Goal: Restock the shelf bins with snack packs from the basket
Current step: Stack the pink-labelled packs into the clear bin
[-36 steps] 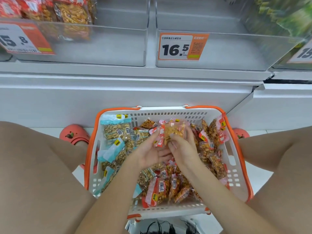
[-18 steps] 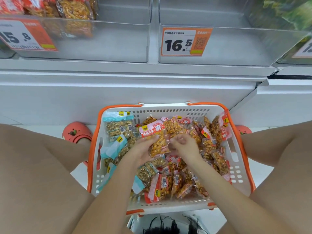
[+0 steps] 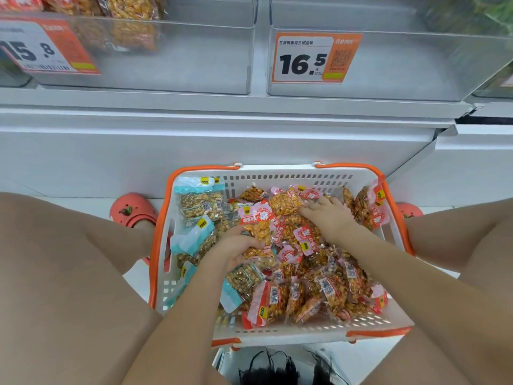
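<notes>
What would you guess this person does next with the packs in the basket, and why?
Probably the right hand closes on a pink-topped pack it is touching. The left hand already grips one such pack, and the bin behind the 16.5 tag looks bare of packs.

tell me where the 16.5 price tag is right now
In the head view, the 16.5 price tag sits upper centre-right, on the front of the clear shelf bin directly above the basket.

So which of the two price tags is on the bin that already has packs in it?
The 15.8 tag, on the left bin. Orange snack packs show behind its clear front; the 16.5 tag fronts a bin where none are visible.
</notes>
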